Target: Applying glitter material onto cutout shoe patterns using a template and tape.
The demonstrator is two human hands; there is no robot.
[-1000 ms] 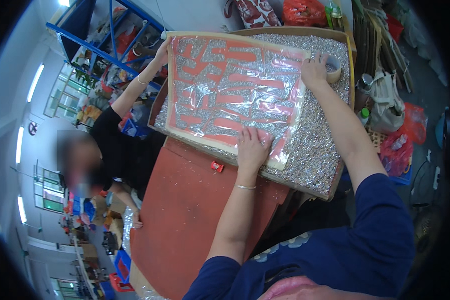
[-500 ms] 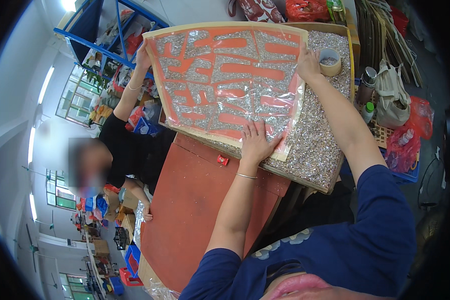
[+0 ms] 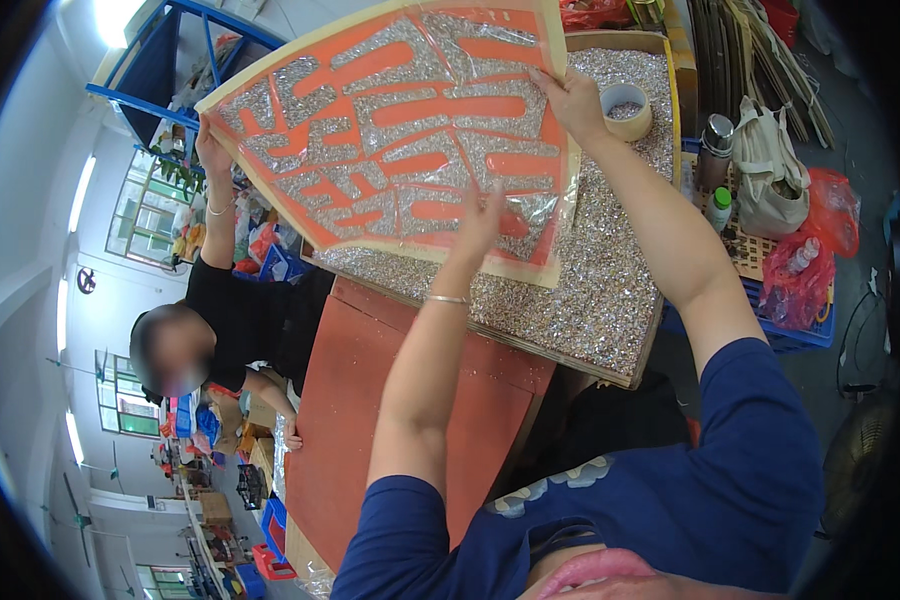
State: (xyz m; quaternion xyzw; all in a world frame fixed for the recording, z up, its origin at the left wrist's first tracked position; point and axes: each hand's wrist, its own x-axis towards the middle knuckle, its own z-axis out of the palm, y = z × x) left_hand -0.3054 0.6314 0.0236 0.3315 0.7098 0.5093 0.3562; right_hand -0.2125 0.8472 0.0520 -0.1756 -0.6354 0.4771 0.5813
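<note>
A large orange sheet [image 3: 400,55] with a cream border and clear film carries glittery patches in cut shapes. It is tilted above a wooden tray [image 3: 610,376] filled with small shiny chips [image 3: 610,290]. My right hand [image 3: 572,106] pinches the sheet's right edge. In front of its lower part is my left hand [image 3: 480,225], smeared by motion; I cannot tell whether it touches the film. A co-worker's hand [image 3: 213,150] grips the sheet's left corner. A roll of tape [image 3: 625,112] stands on the chips beside my right wrist.
A reddish-brown board [image 3: 370,440] lies on the near side of the tray, with the co-worker's other hand [image 3: 290,432] at its left edge. To the right are a thermos [image 3: 715,150], a green-capped bottle [image 3: 718,205], a cloth bag [image 3: 773,180] and red plastic bags [image 3: 800,280].
The sheet has shifted left and up, tilting, with more chips exposed under its lower edge. My left hand, earlier spread flat on it, has moved up and drawn its fingers in.
</note>
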